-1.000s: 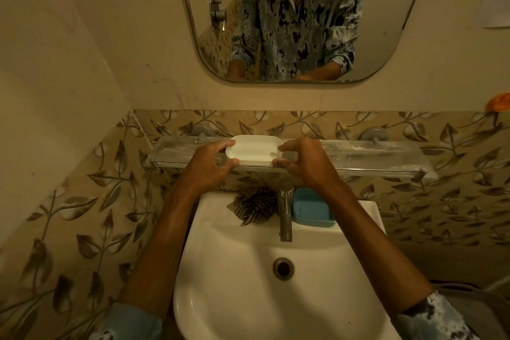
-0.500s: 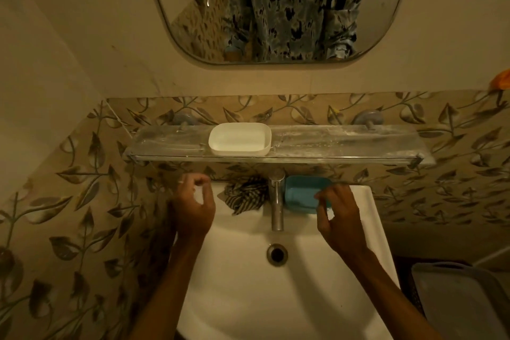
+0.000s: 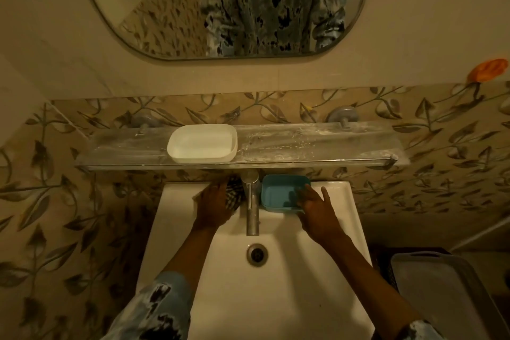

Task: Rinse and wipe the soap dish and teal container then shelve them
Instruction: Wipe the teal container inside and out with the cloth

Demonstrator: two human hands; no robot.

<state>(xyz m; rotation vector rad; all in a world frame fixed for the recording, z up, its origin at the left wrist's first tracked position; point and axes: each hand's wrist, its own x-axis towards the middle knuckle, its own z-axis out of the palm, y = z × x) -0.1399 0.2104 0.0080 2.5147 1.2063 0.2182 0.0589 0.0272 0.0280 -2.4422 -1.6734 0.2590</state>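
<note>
Up on the glass shelf, left of its middle, sits the white soap dish, upright and clear of both hands. Below it the white sink fills the lower centre of the view, with a metal tap standing at the back rim and the drain just in front of it.

To the right of the tap, on the sink's back ledge, rests the teal container, open side up. The right hand is at its near right corner with the fingers spread; the fingertips lie on or over the container's rim, but whether they actually grip it cannot be told from this angle.

On the other side of the tap, the left hand lies over a dark checked cloth bunched on the ledge. The fingers curl down onto the cloth and seem to grasp it, though much of the fabric is hidden under the hand.

A mirror hangs above the shelf on the wall. At the lower right edge, beside the sink, stands a grey plastic bin.
</note>
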